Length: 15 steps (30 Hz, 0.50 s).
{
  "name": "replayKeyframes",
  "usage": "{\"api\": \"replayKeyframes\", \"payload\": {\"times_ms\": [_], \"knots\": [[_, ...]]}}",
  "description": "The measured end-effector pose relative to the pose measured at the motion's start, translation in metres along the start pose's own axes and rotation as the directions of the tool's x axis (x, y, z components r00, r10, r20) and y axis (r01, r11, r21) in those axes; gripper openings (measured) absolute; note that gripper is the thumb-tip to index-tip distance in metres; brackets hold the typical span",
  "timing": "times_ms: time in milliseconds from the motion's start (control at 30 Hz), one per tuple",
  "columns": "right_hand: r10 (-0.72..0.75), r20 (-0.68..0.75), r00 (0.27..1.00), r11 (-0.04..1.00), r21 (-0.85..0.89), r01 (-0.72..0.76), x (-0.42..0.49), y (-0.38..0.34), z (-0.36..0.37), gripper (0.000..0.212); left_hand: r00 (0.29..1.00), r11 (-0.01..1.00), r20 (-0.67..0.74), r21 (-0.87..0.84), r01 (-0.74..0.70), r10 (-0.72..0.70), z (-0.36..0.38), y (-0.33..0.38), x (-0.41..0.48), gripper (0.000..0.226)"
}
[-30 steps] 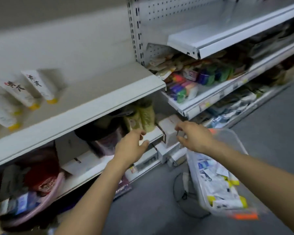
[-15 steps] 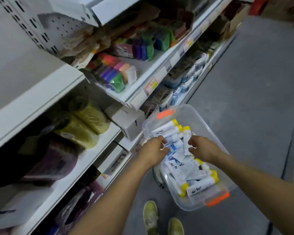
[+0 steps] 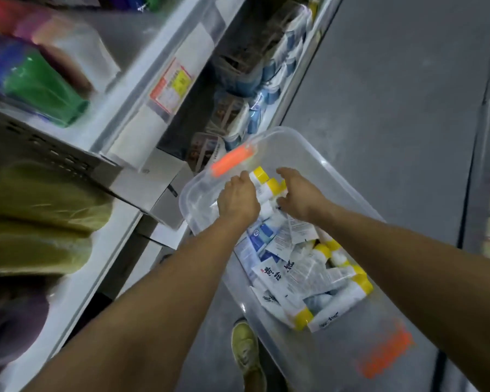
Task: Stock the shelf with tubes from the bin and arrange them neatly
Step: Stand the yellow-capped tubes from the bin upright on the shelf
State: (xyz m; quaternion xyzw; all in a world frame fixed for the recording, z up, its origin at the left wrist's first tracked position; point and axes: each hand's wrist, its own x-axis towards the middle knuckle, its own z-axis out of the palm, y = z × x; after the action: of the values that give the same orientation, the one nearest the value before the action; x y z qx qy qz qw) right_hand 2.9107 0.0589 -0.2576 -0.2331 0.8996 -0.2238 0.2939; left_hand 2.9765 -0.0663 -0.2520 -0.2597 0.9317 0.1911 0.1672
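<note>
A clear plastic bin (image 3: 348, 182) with orange handles stands on the floor by the shelving. It holds several white tubes (image 3: 309, 275) with yellow caps, heaped at its near end. At the far end my left hand (image 3: 238, 198) curls around a few yellow-capped tubes (image 3: 262, 181). My right hand (image 3: 301, 193) closes in on the same cluster from the right, fingers bent over the tubes. The shelf with the stocked tubes is out of frame.
White shelving (image 3: 153, 89) runs along the left, with coloured packs (image 3: 43, 89), yellow-green bags (image 3: 40, 216) and small boxes (image 3: 159, 199). Lower shelves hold blue and white packets (image 3: 255, 89). Grey floor (image 3: 393, 80) lies to the right. My shoe (image 3: 245, 352) is beside the bin.
My view has swung down from the shelf to the bin. Both hands dropped into it and moved to the far end, closing around the yellow-capped tubes.
</note>
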Motion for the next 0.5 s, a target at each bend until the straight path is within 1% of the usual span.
{"api": "replayKeyframes", "payload": {"times_ms": [67, 167, 233, 300, 333, 433, 500], "knots": [[0.011, 0.038, 0.999, 0.999, 0.050, -0.013, 0.016, 0.000, 0.008, 0.077, 1.000, 1.000, -0.007, 0.018, 0.017, -0.016, 0.009, 0.002, 0.003, 0.049], [0.071, 0.083, 0.994, 0.993, 0.090, -0.079, 0.029, 0.000, 0.017, 0.082, 0.996, 0.998, 0.069, 0.010, 0.056, -0.056, 0.017, 0.002, 0.005, 0.058], [0.092, 0.085, 0.992, 0.994, 0.043, -0.096, 0.033, 0.001, 0.020, 0.071, 0.992, 0.996, 0.100, -0.018, 0.085, -0.083, 0.017, 0.001, 0.009, 0.063], [0.092, 0.083, 0.992, 0.996, -0.032, -0.089, 0.035, 0.002, 0.022, 0.056, 0.990, 0.993, 0.086, -0.034, 0.116, -0.113, 0.015, 0.002, 0.014, 0.059], [0.093, 0.082, 0.992, 0.994, -0.065, -0.088, 0.034, 0.002, 0.022, 0.053, 0.989, 0.992, 0.078, -0.030, 0.126, -0.123, 0.015, 0.003, 0.015, 0.057], [0.062, 0.063, 0.996, 0.988, -0.144, -0.053, 0.025, 0.007, 0.027, 0.057, 0.994, 0.996, 0.064, 0.023, 0.091, -0.092, 0.018, 0.010, 0.011, 0.060], [0.024, 0.026, 0.999, 0.986, -0.163, -0.019, 0.018, 0.011, 0.031, 0.056, 0.995, 0.997, 0.075, 0.038, 0.067, -0.070, 0.021, 0.011, 0.010, 0.065]]}}
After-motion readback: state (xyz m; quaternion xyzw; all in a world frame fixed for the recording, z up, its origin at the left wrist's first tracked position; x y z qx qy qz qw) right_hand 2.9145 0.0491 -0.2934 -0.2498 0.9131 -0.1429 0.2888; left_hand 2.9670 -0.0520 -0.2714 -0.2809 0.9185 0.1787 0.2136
